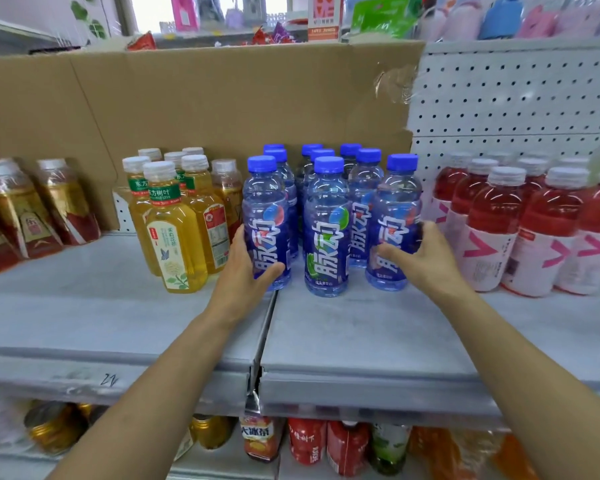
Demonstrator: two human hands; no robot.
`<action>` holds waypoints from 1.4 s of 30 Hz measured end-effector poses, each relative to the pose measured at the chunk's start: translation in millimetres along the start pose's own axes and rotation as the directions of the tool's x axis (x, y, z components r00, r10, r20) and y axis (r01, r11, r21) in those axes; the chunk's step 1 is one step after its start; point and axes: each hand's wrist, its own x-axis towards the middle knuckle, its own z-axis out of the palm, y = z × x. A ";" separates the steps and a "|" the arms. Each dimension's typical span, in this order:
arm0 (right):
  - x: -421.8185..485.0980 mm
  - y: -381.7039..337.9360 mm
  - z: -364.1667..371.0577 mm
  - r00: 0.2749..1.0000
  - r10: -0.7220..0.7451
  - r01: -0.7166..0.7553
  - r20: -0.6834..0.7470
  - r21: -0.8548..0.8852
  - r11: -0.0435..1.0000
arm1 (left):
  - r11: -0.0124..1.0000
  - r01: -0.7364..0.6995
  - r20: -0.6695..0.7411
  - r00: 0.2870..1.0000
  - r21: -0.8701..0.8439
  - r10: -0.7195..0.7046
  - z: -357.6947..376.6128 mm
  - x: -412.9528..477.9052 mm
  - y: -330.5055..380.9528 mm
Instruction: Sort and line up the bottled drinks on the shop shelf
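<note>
Two hands: left hand point(246, 271) is gripping the front-left blue bottle point(264, 216), right hand point(430, 258) is gripping the front-right blue bottle point(395, 216).
Grey shelf point(361, 334): both bottles are standing here, seemingly being squared up.
Middle bottle point(326, 230): the next move is probably calling for both to be eased level with it.

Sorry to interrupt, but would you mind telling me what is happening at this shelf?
A person is tidying the blue-capped drinks on the shelf. The left hand grips the front-left blue bottle and the right hand grips the front-right blue bottle; both stand upright on the shelf. The middle blue bottle stands untouched between them, with more behind. To the left sit yellow tea bottles, to the right red drinks.
</note>
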 end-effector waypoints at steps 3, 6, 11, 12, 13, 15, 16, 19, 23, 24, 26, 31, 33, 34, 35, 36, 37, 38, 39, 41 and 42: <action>-4.6 -3.4 5.7 0.990 -0.028 0.017 0.135 0.081 0.997 | 1.000 0.001 0.003 1.000 -0.010 -0.001 -0.7 -0.5 0.8; -6.4 -4.1 7.3 0.982 -0.034 0.009 0.185 0.135 0.991 | 1.000 0.005 0.000 1.000 -0.014 -0.005 -0.8 -1.4 2.1; -9.4 0.4 5.2 0.981 -0.067 0.036 0.181 0.168 0.985 | 1.000 0.007 0.007 1.000 -0.017 -0.007 0.5 -1.4 0.2; -9.8 2.3 4.4 0.982 -0.070 0.039 0.177 0.172 0.984 | 1.000 0.008 0.006 1.000 -0.013 -0.008 0.8 -1.0 -0.2; -10.3 4.0 3.6 0.981 -0.068 0.035 0.182 0.175 0.984 | 1.000 0.008 0.003 1.000 -0.007 -0.008 1.3 -0.9 -0.4; -11.5 7.1 3.0 0.976 -0.053 0.015 0.212 0.180 0.984 | 1.000 0.005 -0.008 1.000 0.011 -0.005 2.6 -1.2 -0.2; -12.4 8.7 3.9 0.973 -0.048 0.007 0.226 0.180 0.984 | 1.000 0.003 -0.015 1.000 0.023 -0.002 3.3 -1.7 0.2; -14.4 13.4 10.6 0.968 -0.055 0.012 0.244 0.175 0.985 | 0.999 -0.004 -0.031 1.000 0.049 0.006 4.7 -2.9 1.9; -13.5 15.3 14.5 0.965 -0.070 0.033 0.253 0.144 0.989 | 0.999 -0.007 -0.031 0.999 0.037 0.008 5.1 -3.5 3.7; -13.1 16.0 14.0 0.962 -0.072 0.035 0.262 0.144 0.989 | 0.999 -0.003 -0.030 1.000 0.032 0.004 4.8 -3.5 4.0; -12.4 18.0 12.0 0.958 -0.073 0.031 0.277 0.150 0.988 | 1.000 0.003 -0.030 1.000 0.019 -0.003 4.0 -3.5 4.2; -12.5 21.6 12.5 0.960 -0.078 0.031 0.270 0.174 0.984 | 0.999 0.020 -0.028 0.999 -0.025 -0.020 2.0 -3.2 2.9; -13.8 22.0 13.4 0.960 -0.084 0.044 0.267 0.154 0.987 | 0.999 0.021 -0.029 0.999 -0.043 -0.022 1.7 -3.3 2.0; -15.1 20.4 13.3 0.960 -0.093 0.055 0.264 0.147 0.988 | 0.998 0.017 -0.028 0.999 -0.053 -0.018 1.4 -3.9 1.9; -16.9 17.3 13.2 0.963 -0.109 0.072 0.247 0.152 0.986 | 0.998 0.012 -0.025 1.000 -0.066 -0.014 1.1 -4.6 2.3; -19.0 13.2 13.2 0.968 -0.131 0.098 0.212 0.160 0.982 | 0.997 0.011 -0.020 1.000 -0.080 -0.012 0.6 -5.3 3.7; -21.5 7.5 13.3 0.974 -0.160 0.137 0.157 0.150 0.979 | 0.996 0.012 -0.010 1.000 -0.091 -0.013 -0.3 -6.5 5.9; -24.0 1.4 13.2 0.977 -0.191 0.180 0.092 0.116 0.977 | 0.995 0.017 0.008 1.000 -0.098 -0.016 -1.9 -8.3 8.2; -26.0 -5.4 13.0 0.973 -0.232 0.229 0.025 0.068 0.971 | 0.994 0.023 0.036 0.999 -0.103 -0.019 -4.6 -10.9 11.2; -30.4 -19.9 12.6 0.928 -0.357 0.358 -0.103 -0.014 0.934 | 0.996 0.032 0.092 0.995 -0.085 -0.024 -14.2 -20.2 17.0; -32.8 -27.4 12.3 0.889 -0.430 0.428 -0.159 -0.051 0.903 | 0.997 0.036 0.094 0.995 -0.073 -0.029 -20.5 -26.5 18.5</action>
